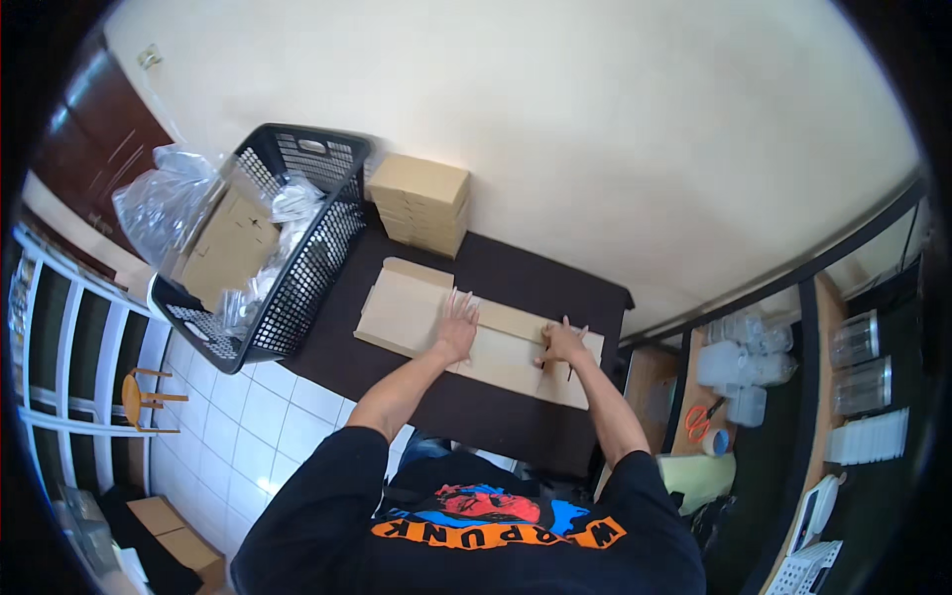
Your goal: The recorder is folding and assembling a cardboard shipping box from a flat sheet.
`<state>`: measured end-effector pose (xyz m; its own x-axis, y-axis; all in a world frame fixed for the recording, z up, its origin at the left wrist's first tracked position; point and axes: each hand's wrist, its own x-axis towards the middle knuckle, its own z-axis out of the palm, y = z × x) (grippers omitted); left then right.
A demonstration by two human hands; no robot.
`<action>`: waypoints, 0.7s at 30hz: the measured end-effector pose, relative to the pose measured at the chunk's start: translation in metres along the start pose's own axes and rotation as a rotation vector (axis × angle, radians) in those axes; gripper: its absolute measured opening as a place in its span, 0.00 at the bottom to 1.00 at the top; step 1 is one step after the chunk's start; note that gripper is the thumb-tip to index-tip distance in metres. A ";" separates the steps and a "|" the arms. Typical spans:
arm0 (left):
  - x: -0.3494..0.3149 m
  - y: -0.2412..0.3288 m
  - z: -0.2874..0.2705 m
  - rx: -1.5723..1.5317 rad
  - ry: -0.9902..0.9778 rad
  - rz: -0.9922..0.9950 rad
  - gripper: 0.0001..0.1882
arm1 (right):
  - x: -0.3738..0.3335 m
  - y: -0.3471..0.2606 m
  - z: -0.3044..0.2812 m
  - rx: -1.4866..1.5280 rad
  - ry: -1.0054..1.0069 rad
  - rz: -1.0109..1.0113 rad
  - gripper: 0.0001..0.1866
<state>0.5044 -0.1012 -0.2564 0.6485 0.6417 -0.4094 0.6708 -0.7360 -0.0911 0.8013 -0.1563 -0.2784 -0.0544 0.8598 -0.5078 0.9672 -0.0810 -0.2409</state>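
A flattened brown cardboard box point(511, 369) lies unfolded across the dark table. Its lid panel is on the left, and a long narrow flap runs along the far side of the right part. My left hand point(457, 330) rests flat with spread fingers on the cardboard, near the crease between the two parts. Toward the right end, my right hand point(563, 344) touches the cardboard by the long flap, its fingers bent and apart. Its fingertips are small in view, and I see nothing held between them.
A stack of folded cardboard boxes point(420, 198) stands at the table's back, against the wall. Left of it, a black plastic basket point(332, 233) holds clear bags and cardboard. On the right, shelves carry clear containers point(744, 362), orange scissors point(698, 423) and a tape roll point(715, 441).
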 end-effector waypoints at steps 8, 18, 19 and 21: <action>-0.163 0.092 0.042 -0.835 0.537 -0.491 0.63 | -0.018 -0.030 -0.025 0.163 0.284 0.082 0.38; -0.089 0.133 0.070 -2.641 -0.439 -0.610 0.60 | -0.015 -0.038 -0.019 0.076 0.540 0.138 0.13; -0.078 0.130 0.079 -2.734 -0.322 -0.510 0.50 | -0.025 -0.053 -0.030 0.031 0.543 -0.003 0.13; -0.067 0.134 0.072 -2.832 -0.184 -0.423 0.26 | -0.051 -0.054 -0.045 0.142 0.633 -0.261 0.14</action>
<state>0.5249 -0.2581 -0.3070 0.5636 0.4813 -0.6713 -0.4454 0.8615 0.2438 0.7634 -0.1736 -0.2025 -0.0837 0.9851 0.1501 0.8982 0.1398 -0.4167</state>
